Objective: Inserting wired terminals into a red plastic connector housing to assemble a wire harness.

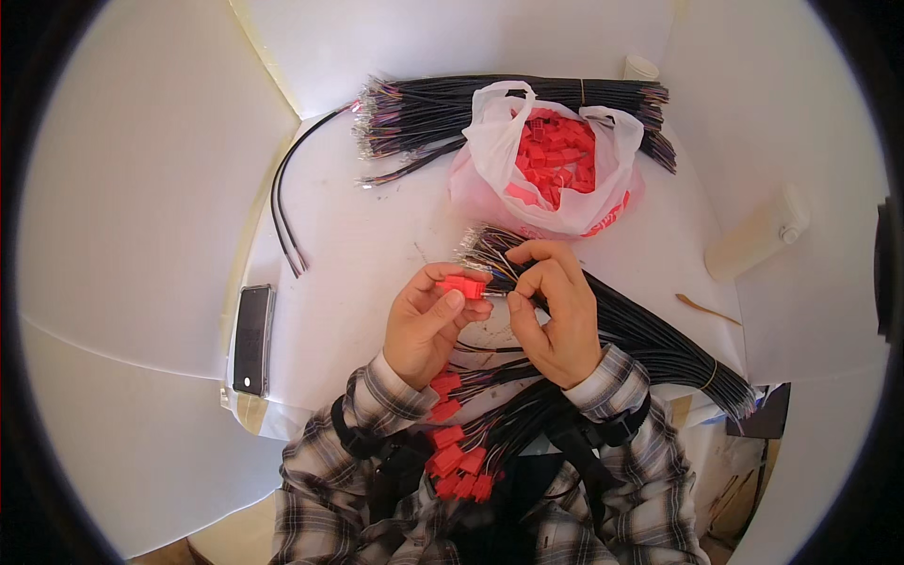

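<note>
My left hand (426,320) pinches a red plastic connector housing (462,286) between thumb and fingers, over the middle of the table. Close to its right side, my right hand (557,306) has thumb and forefinger pressed together on a thin wire with a metal end (496,294), which reaches the housing's right face. How deep the wire sits cannot be made out. Behind and under my right hand lies a bundle of black cables (650,334) with bare terminals at its upper left end. Cables fitted with red housings (446,450) lie below my forearms, near my body.
A white plastic bag (485,179) full of red housings (556,151) stands at the back, before another large cable bundle (414,118). Loose black cables (276,193) curve at the left. A phone (252,339) lies at the left edge, a whitish bottle (758,234) at the right. White panels surround the table.
</note>
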A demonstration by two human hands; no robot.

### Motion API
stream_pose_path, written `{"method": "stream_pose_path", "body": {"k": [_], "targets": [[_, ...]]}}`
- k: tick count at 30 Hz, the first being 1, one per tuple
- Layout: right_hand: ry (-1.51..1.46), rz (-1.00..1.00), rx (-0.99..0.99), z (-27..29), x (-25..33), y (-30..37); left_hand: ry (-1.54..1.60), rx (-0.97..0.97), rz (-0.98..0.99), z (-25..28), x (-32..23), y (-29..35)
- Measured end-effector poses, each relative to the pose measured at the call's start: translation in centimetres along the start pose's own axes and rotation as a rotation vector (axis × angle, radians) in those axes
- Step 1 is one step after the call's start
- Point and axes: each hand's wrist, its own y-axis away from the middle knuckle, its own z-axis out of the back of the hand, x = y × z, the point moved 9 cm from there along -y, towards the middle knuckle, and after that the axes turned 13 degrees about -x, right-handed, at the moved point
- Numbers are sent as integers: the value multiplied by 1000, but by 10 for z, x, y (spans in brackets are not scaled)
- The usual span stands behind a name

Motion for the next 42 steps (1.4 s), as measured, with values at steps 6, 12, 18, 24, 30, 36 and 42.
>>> {"method": "stream_pose_path", "body": {"k": [6,12,18,24,30,36,42], "targets": [[11,0,-9,1,1,0,-50,0,-25,-1,-4,2],[14,-20,-22,2,-3,1,-20,12,-56,-1,-3,0],[27,-24,-10,0,-5,2,0,64,-98,-5,-6,2],[20,-41,-18,0,-8,4,-13,24,-119,-2,-7,3],[22,-36,2,-1,-5,4,-120,48,-203,1,-9,3],[-6,-36,-4,1,-6,4,-205,13,-256,3,-13,4],[-38,18,-73,6,2,3,-48,38,-39,4,-1,3]]}}
